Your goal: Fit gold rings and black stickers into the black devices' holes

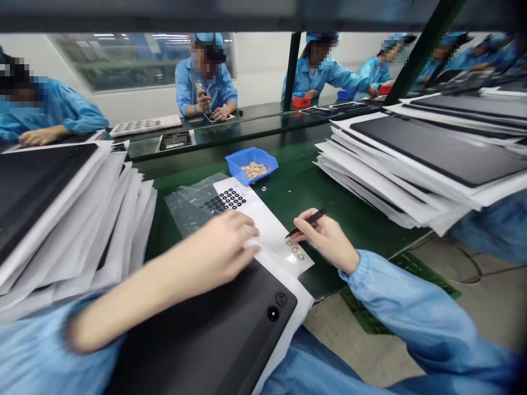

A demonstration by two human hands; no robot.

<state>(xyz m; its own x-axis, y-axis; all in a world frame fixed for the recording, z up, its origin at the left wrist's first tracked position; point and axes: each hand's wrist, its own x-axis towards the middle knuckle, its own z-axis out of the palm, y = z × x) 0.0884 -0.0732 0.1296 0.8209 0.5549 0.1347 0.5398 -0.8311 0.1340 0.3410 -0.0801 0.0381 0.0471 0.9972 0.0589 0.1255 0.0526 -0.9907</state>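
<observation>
My right hand point(323, 233) is closed on slim black tweezers point(313, 217), their pointed tip at the right edge of a white sheet point(267, 219). Several small ring-shaped pieces point(295, 249) sit on the sheet's near end, just below the tip. My left hand point(228, 241), somewhat blurred, hovers over the sheet's near left side, fingers curved and thumb apart, with nothing visible in it. Rows of black rings point(233, 198) dot the sheet's far end. Below my hands lies a black tablet back panel point(206, 323) with two round camera openings at its right corner.
A blue bin point(236, 162) of small tan pieces stands beyond the sheet, beside a clear plastic bag point(185, 206). Stacks of panels with white paper rise at left point(123, 219) and right point(382, 189). Co-workers point(206, 77) sit across the green bench point(296, 156).
</observation>
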